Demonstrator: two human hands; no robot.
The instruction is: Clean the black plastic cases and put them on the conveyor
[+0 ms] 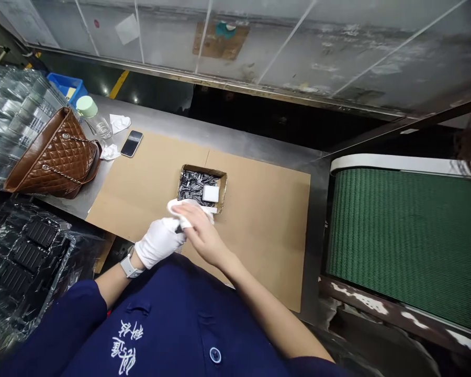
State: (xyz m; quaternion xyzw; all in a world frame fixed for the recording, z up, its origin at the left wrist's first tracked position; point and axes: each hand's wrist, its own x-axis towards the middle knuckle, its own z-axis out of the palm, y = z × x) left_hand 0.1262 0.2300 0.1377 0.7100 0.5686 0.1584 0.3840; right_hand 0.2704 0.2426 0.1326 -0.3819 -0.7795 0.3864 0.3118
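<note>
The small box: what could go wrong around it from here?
The cloth in the right hand overlaps the near edge of the box in this view, so it might snag and pull out loose parts. The white block sits among those parts; a bump could perhaps shift it. The right hand is bare, unlike the gloved left hand, so it might leave finger marks.

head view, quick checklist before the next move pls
1. Left hand gloved: ok, the glove is white.
2. Right hand gloved: not ok, it is bare.
3. White cloth in hand: ok, under the right fingers.
4. Dark piece between the hands clean: cannot tell, mostly covered.
5. Box open: ok, small dark parts and a white block show inside.
6. Phone away from the hands: ok.
</note>
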